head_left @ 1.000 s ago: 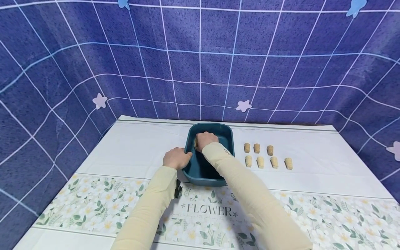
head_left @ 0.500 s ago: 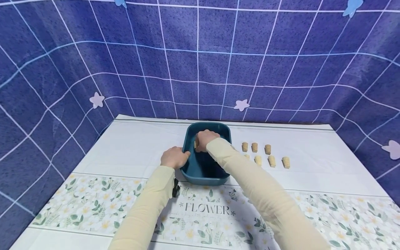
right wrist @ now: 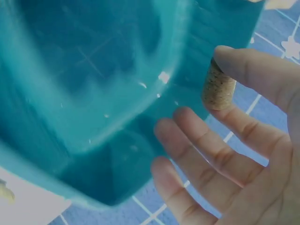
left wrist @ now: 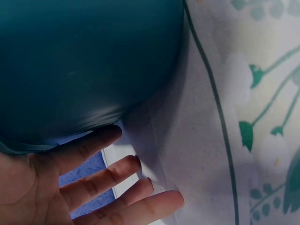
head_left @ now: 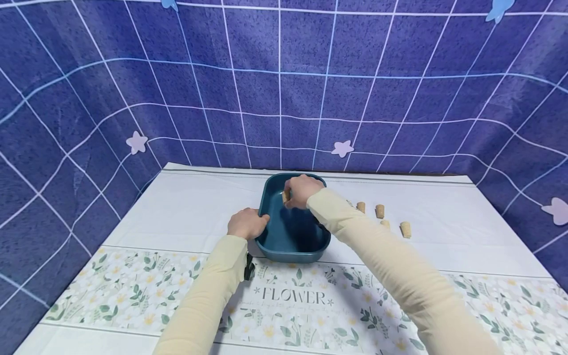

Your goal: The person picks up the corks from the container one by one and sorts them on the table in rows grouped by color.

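A deep teal plastic basin (head_left: 284, 256) with rounded corners stands near the middle of the table. My left hand (head_left: 247, 224) holds its left rim, with the thumb over the edge. In the left wrist view, the fingers (left wrist: 101, 183) of that hand are spread along the outer wall. My right hand (head_left: 303, 191) is over the far part of the basin. Between its thumb and index finger it pinches a cork stopper (right wrist: 219, 86), while the other fingers stay loose. The sleeve hides part of the basin's right side.
Several loose corks (head_left: 380, 211) lie on the white tablecloth (head_left: 443, 207) right of the basin, some partly behind the right sleeve. A floral band lettered FLOWER (head_left: 293, 294) crosses the cloth in front. A blue gridded curtain (head_left: 284, 93) hangs behind and at both sides.
My right hand has shifted up and to the right with the cork, which shows more clearly. Its sleeve now covers more of the corks on the table. The left hand keeps its place at the rim.
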`<state>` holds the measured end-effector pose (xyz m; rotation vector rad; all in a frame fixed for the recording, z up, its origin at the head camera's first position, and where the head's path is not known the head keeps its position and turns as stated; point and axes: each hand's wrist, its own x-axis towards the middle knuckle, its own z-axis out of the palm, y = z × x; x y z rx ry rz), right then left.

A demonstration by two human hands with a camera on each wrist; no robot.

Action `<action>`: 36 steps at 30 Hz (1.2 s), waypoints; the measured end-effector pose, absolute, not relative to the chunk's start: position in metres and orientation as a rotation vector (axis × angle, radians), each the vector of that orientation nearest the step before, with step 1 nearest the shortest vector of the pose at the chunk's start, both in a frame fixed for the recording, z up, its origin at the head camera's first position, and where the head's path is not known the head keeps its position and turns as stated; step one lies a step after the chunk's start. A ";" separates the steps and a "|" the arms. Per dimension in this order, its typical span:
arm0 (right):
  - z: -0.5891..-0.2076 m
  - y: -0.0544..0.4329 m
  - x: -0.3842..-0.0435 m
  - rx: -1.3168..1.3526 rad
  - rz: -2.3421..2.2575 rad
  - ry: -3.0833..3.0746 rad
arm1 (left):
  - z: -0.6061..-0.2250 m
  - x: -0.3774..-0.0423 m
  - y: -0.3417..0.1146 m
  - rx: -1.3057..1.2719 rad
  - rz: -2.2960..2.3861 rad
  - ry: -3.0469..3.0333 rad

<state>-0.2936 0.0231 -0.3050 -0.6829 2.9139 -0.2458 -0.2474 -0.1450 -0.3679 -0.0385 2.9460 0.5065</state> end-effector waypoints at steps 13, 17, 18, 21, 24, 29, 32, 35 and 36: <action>-0.289 0.067 -0.293 -0.684 -0.340 2.931 | -0.369 -0.249 -0.144 -0.057 0.514 2.944; -0.286 0.081 -0.294 -0.635 -0.330 2.925 | -0.369 -0.249 -0.144 -0.060 0.532 2.945; -0.286 0.085 -0.294 -0.627 -0.326 2.924 | -0.369 -0.249 -0.144 -0.062 0.532 2.942; -0.286 0.097 -0.297 -0.616 -0.324 2.936 | -0.369 -0.249 -0.145 -0.051 0.529 2.939; -0.287 0.109 -0.299 -0.618 -0.334 2.944 | -0.369 -0.249 -0.146 -0.045 0.522 2.940; -0.287 0.128 -0.298 -0.596 -0.354 2.946 | -0.369 -0.249 -0.146 -0.037 0.530 2.940; -0.287 0.140 -0.296 -0.596 -0.372 2.944 | -0.369 -0.250 -0.146 -0.031 0.533 2.938; -0.290 0.154 -0.294 -0.616 -0.377 2.945 | -0.369 -0.250 -0.146 -0.026 0.532 2.937; -0.291 0.158 -0.294 -0.628 -0.377 2.947 | -0.369 -0.250 -0.146 -0.031 0.533 2.933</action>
